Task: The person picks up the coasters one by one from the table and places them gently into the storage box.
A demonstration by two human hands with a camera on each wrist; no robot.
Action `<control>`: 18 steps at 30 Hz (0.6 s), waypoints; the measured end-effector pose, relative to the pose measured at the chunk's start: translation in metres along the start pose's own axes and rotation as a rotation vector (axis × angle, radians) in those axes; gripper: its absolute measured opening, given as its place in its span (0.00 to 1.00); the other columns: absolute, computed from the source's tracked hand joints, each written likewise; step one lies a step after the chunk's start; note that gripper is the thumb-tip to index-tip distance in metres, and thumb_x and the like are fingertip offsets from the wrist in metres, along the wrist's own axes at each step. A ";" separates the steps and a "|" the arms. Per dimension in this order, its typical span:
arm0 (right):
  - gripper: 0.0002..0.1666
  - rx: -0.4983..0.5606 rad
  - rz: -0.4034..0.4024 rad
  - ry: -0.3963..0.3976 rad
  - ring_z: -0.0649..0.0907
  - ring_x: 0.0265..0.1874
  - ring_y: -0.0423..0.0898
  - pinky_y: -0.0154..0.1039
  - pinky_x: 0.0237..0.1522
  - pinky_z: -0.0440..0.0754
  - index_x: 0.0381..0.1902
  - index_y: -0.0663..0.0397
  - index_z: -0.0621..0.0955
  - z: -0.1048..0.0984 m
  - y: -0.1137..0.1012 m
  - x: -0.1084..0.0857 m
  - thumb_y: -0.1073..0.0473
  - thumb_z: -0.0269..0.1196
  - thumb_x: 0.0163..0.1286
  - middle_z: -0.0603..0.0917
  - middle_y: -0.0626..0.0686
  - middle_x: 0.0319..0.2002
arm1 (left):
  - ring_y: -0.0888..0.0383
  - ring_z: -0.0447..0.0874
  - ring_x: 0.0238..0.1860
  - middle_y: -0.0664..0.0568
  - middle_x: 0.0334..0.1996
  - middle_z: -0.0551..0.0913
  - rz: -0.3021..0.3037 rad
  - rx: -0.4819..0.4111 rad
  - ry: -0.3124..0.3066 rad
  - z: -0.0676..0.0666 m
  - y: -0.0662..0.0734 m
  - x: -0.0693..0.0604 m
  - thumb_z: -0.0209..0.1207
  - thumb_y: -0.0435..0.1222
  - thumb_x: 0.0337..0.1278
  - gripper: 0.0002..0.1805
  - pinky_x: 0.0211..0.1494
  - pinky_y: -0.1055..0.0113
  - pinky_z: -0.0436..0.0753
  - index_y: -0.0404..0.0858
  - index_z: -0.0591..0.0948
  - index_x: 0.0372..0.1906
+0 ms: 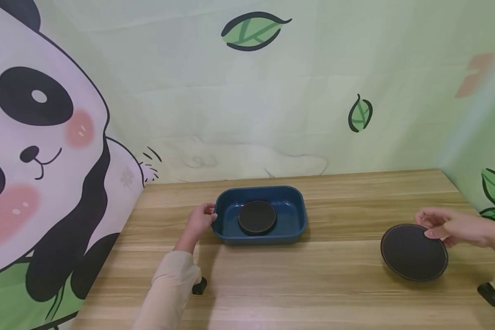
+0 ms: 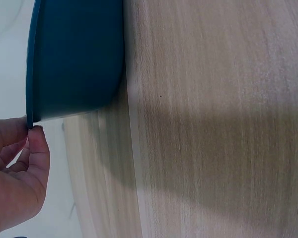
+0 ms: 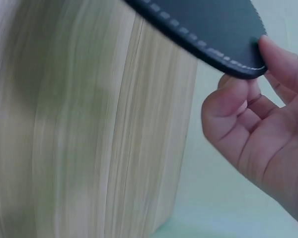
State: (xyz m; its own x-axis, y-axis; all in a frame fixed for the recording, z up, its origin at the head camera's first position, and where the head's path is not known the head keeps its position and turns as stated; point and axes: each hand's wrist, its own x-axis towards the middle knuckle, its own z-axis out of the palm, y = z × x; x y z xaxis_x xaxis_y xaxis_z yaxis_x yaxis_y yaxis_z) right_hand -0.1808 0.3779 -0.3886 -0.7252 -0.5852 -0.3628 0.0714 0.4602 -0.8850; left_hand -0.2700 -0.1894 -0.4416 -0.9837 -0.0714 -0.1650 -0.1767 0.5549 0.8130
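Observation:
A blue rectangular dish [image 1: 290,220] with rounded corners stands on the wooden table. Inside it, left of its right end, lies a round black piece [image 1: 257,217], which looks like a coaster or a short stack of them. My left hand [image 1: 200,218] pinches the dish's left rim between thumb and fingers; the left wrist view shows the dish wall [image 2: 79,59] beside the fingertips. Over the table's right side, my right hand [image 1: 453,228] pinches a round black coaster [image 1: 414,252] by its edge, tilted. Pale stitching runs round the coaster [image 3: 208,29] in the right wrist view.
The light wooden table [image 1: 313,284] reaches back to a pale green cloth backdrop [image 1: 297,123] printed with leaves. A large printed panda [image 1: 53,151] fills the left side. A black strap piece [image 1: 200,286] shows by the left sleeve, another [image 1: 493,294] by the right sleeve.

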 end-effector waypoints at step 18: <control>0.11 0.239 -0.199 0.062 0.77 0.29 0.37 0.35 0.28 0.77 0.41 0.46 0.68 0.026 -0.027 0.054 0.68 0.48 0.66 0.73 0.42 0.31 | 0.52 0.74 0.39 0.39 0.40 0.75 0.002 0.023 -0.006 -0.003 0.007 -0.008 0.51 0.26 0.54 0.18 0.37 0.67 0.79 0.29 0.72 0.52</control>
State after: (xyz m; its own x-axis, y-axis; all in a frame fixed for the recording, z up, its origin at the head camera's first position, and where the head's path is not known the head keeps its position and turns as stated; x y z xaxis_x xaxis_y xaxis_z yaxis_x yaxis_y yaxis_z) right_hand -0.2041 0.3163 -0.3919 -0.7807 -0.6030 -0.1637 0.0779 0.1661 -0.9830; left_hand -0.2637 -0.1869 -0.4328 -0.9839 -0.0650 -0.1667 -0.1736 0.5736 0.8006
